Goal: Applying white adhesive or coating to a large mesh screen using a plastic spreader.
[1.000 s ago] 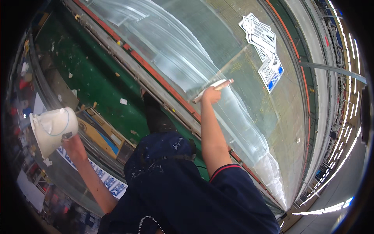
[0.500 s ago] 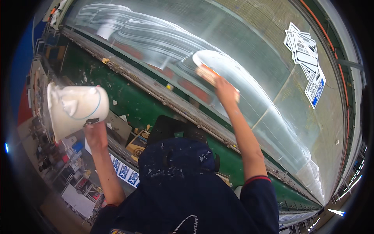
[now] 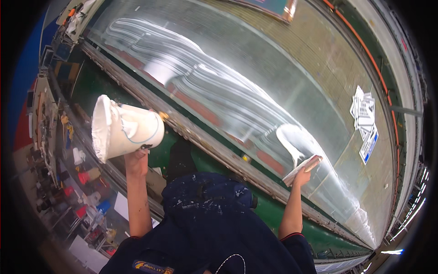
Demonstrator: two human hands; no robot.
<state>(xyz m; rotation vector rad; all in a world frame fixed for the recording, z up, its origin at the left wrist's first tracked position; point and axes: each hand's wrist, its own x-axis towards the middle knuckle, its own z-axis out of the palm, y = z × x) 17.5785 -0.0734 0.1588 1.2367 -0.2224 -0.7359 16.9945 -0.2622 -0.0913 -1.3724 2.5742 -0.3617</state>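
In my left hand point(image 3: 136, 163) is a white plastic bucket point(image 3: 141, 130), tipped on its side with its mouth facing left. White paste coats its rim, and the fingers close around its lower side near the base. My right hand point(image 3: 300, 176) grips a flat wooden-edged squeegee point(image 3: 314, 162) at the table's near edge. Just beyond the squeegee lies a thick patch of white paste point(image 3: 295, 134), with a streak trailing toward the tool. Ridged white streaks point(image 3: 214, 91) spread leftward from there over the glossy long table point(image 3: 255, 59).
A metal rail point(image 3: 200, 137) runs along the table's near edge. Printed signs point(image 3: 365, 112) lie piled at the far right, and a framed panel point(image 3: 273, 9) rests at the top. An orange cable point(image 3: 365, 49) follows the far side. Containers and clutter point(image 3: 89, 176) fill the lower left.
The view has shifted. My right hand has drawn the squeegee off the white patch toward the near edge, leaving a streak. The bucket remains in my left hand, now closer to the rail.
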